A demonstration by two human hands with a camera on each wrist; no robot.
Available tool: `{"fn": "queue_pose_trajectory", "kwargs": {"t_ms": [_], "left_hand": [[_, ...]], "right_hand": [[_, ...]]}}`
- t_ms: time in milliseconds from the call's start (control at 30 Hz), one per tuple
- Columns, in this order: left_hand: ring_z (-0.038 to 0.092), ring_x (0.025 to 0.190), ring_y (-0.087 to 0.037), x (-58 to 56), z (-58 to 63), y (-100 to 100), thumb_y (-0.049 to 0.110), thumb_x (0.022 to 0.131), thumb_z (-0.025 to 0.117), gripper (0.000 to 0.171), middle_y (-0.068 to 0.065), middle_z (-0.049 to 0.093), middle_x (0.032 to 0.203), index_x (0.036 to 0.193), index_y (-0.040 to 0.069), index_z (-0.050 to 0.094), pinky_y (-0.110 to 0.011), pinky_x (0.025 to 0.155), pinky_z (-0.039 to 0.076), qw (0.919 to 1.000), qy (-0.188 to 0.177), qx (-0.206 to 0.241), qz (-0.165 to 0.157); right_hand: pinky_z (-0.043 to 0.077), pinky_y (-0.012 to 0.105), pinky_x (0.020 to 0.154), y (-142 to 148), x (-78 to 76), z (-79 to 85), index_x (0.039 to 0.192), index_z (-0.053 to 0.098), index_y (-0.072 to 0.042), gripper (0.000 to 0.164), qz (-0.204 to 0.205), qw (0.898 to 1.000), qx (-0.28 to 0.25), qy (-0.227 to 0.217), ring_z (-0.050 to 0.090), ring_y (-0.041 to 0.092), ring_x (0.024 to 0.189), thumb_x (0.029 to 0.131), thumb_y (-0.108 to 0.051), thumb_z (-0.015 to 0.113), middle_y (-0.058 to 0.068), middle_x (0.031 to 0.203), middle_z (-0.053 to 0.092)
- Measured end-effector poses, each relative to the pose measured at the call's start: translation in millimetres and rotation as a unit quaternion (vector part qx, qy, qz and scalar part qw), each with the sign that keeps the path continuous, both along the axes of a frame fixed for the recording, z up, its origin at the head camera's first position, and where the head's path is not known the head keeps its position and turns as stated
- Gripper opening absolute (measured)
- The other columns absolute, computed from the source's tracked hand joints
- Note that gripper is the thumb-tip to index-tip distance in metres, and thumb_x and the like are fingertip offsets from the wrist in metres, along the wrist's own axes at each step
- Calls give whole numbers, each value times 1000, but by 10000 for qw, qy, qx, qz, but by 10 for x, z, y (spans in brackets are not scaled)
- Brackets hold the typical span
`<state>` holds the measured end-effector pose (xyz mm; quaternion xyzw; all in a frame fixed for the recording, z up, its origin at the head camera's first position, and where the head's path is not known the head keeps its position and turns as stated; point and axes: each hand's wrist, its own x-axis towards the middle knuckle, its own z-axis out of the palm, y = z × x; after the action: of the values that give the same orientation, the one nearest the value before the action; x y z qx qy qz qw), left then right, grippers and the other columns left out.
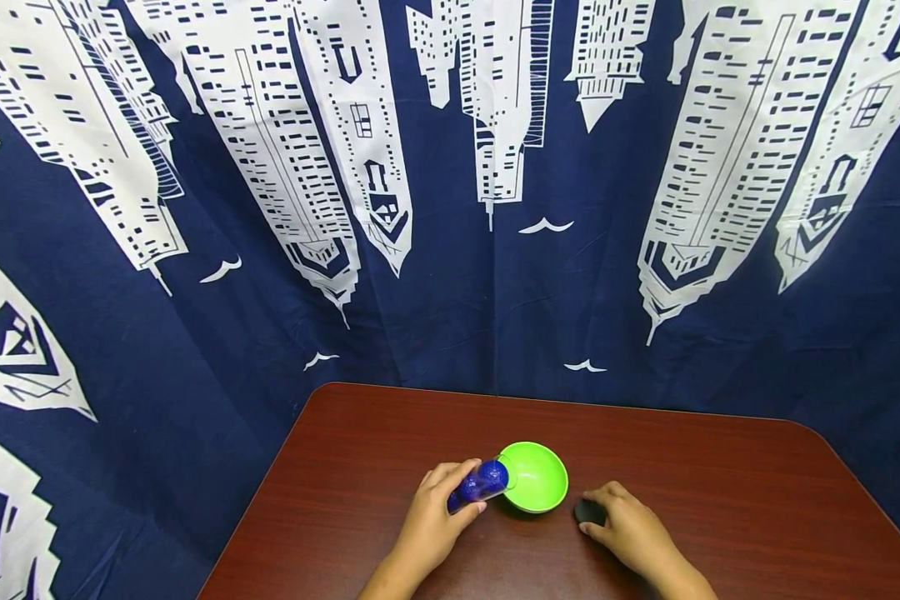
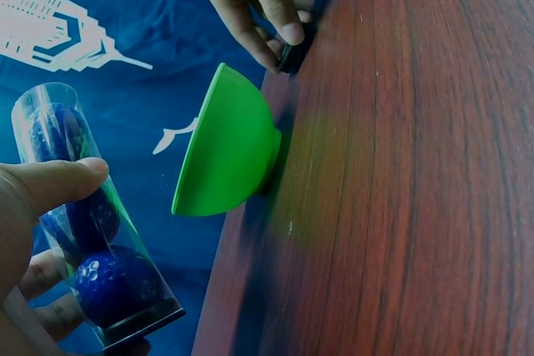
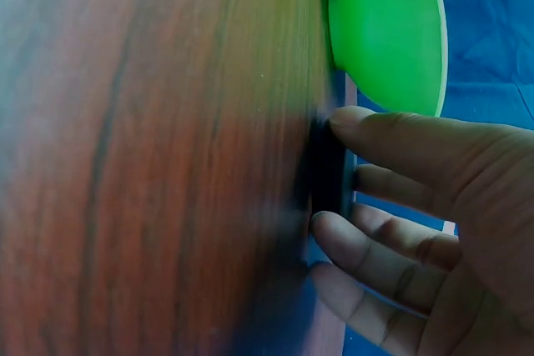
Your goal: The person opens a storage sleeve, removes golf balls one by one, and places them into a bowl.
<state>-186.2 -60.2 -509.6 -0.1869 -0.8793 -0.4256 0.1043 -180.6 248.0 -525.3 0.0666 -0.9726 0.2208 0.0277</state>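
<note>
My left hand point(image 1: 433, 515) grips a clear plastic tube point(image 2: 146, 243) with dark blue dimpled golf balls point(image 2: 117, 285) inside. The tube is tilted, its open end over the left rim of a bright green bowl point(image 1: 540, 482); a black base closes the lower end. All the balls that show are within the tube. To the right of the bowl, my right hand point(image 1: 633, 529) holds a round black cap point(image 1: 589, 512) by its edge, low at the tabletop. In the right wrist view, thumb and fingers close around the cap point(image 3: 330, 172).
The bowl stands upright on a reddish-brown wooden table point(image 1: 390, 433) with rounded far corners. Behind and left of the table hangs a dark blue cloth point(image 1: 450, 325) printed with white upside-down buildings and birds.
</note>
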Motion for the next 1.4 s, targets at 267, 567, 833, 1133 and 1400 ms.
{"fn": "queue_pose_trajectory", "kwargs": {"t_ms": [267, 567, 833, 1133, 1400], "left_hand": [[56, 120, -15, 4, 31, 3, 25, 89, 78, 56, 9, 63, 129, 141, 35, 58, -45, 102, 52, 9999, -113, 62, -59], [60, 118, -14, -33, 57, 15, 27, 85, 82, 58, 12, 66, 128, 139, 34, 60, -43, 102, 52, 9995, 310, -55, -89], [59, 119, -14, -28, 119, 47, 26, 82, 85, 55, 13, 67, 127, 133, 31, 65, -43, 101, 50, 9980, 590, -225, -13], [58, 115, -13, -16, 184, 81, 26, 79, 87, 56, 12, 68, 119, 130, 30, 67, -42, 95, 46, 9919, 1071, -683, 13], [55, 111, -11, -4, 194, 97, 28, 75, 89, 56, 14, 66, 115, 127, 31, 69, -40, 92, 45, 9836, 1475, -1033, 38]], "right_hand": [[57, 51, 83, 31, -5, 1, 123, 71, -12, 50, 15, 9999, 103, 62, 68, 25, 102, 79, -31, 85, 4, 113, 64], [55, 29, 71, -40, 63, 169, 119, 73, -16, 32, -67, 9899, -527, 1311, 65, 10, 88, 88, -19, 79, -3, 109, 66], [53, 19, 64, -196, 111, 248, 115, 73, -12, 29, 741, 9607, -1812, 1966, 59, -6, 80, 87, -4, 77, -1, 105, 68], [55, 18, 69, -326, 155, 308, 123, 69, -11, 39, 1686, 9353, -2338, 2052, 64, 1, 83, 87, 3, 74, 5, 110, 67], [60, 23, 77, -406, 179, 327, 131, 64, -11, 40, 1786, 9343, -2657, 1565, 70, 7, 92, 92, -5, 72, 5, 115, 67]]}}
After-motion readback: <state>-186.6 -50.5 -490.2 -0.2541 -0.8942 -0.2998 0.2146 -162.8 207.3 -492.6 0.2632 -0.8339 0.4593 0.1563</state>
